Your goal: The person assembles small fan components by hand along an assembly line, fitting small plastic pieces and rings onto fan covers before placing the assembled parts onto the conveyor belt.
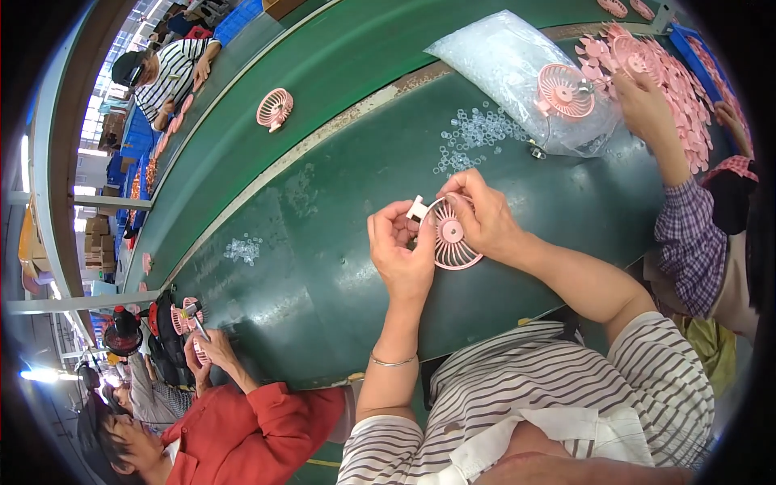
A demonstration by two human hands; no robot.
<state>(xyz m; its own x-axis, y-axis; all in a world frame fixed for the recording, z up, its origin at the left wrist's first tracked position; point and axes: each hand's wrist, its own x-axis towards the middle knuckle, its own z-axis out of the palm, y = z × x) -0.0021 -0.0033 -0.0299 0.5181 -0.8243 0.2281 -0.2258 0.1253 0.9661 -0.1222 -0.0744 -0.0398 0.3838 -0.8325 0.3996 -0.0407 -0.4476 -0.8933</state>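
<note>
Above the green worktable I hold a round pink fan housing [457, 252] with slatted ribs and a small hub. My left hand [402, 246] is closed on the housing's left edge. A small white bracket-like piece [418, 208] sticks out beside its fingertips; whether it is joined to the housing I cannot tell. My right hand [488, 217] grips the housing's upper right rim, its fingers covering part of the ribs. Beyond my hands, many small clear rings [477, 129] lie scattered on the table, next to a large clear plastic bag [497, 69].
On the bag rests another pink fan housing [565, 91]. A co-worker's hand [647, 109] reaches to a heap of pink parts [683, 113] at the right. One pink fan [275, 109] lies on the green conveyor belt [339, 52]. At the left, a red-sleeved co-worker [267, 420] handles fan parts.
</note>
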